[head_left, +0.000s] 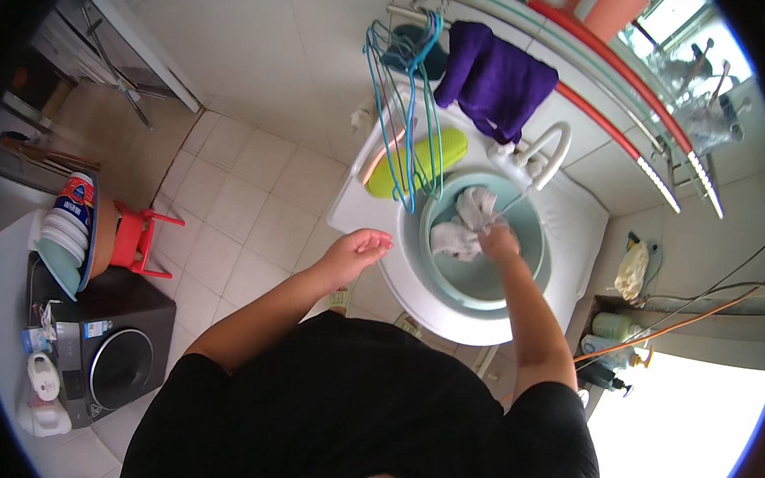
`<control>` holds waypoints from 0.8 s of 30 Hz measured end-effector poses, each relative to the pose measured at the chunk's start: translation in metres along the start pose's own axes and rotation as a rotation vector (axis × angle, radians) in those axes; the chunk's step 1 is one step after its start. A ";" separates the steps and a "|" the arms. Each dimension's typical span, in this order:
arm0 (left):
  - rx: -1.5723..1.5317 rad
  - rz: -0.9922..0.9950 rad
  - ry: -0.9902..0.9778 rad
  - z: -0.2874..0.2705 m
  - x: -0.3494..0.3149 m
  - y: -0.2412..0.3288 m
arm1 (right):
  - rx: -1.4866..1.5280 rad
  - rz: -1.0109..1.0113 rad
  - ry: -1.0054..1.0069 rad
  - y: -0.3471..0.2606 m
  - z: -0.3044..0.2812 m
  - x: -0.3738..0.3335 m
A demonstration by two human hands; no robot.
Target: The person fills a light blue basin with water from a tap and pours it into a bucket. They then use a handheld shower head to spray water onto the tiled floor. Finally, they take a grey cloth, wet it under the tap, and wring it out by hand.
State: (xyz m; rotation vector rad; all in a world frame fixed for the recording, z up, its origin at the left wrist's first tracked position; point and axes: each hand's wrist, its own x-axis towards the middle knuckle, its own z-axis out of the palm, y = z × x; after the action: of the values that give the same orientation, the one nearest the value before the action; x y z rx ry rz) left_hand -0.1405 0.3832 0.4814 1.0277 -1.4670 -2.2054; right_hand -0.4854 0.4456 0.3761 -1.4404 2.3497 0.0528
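Observation:
My right hand [500, 243] reaches into a pale green basin [484, 289] set in the white sink [402, 280]. Its fingers are closed on a wet white cloth [459, 239], bunched up in the basin; the fingertips are partly hidden. A thin stream of water falls from the white faucet [556, 144] beside that hand. Left of the sink's front edge, my left hand [355, 257] hovers with loosely bent fingers, the thumb apart from them and nothing held.
Blue and green hangers [407, 118] hang over a lime-green object [445, 151] on the sink ledge. A purple towel [502, 75] hangs behind. At left stand a red stool [142, 237] and a dark washing machine [153, 330]. Bottles [614, 326] occupy a ledge at right.

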 end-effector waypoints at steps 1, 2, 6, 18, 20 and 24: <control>-0.006 0.015 -0.004 -0.003 0.002 -0.001 | 0.021 0.001 0.017 -0.024 -0.023 -0.015; -0.015 0.025 -0.006 -0.007 0.004 -0.002 | 0.042 0.000 0.027 -0.048 -0.040 -0.023; -0.013 0.125 -0.011 -0.021 0.010 0.018 | 0.495 -0.121 0.240 -0.131 -0.098 -0.025; -0.042 0.250 -0.076 -0.071 0.034 0.053 | 1.302 -0.066 -0.290 -0.253 -0.162 0.027; -0.080 0.251 -0.070 -0.085 0.034 0.049 | 1.465 -0.011 -0.259 -0.272 -0.167 0.015; -0.074 0.298 -0.110 -0.098 0.033 0.063 | 1.495 0.053 -0.112 -0.279 -0.172 0.001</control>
State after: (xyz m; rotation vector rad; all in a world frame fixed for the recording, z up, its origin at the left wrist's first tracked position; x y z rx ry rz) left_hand -0.1032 0.2699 0.5026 0.6262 -1.4644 -2.1094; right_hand -0.2957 0.2739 0.5807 -0.5347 1.4977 -1.2508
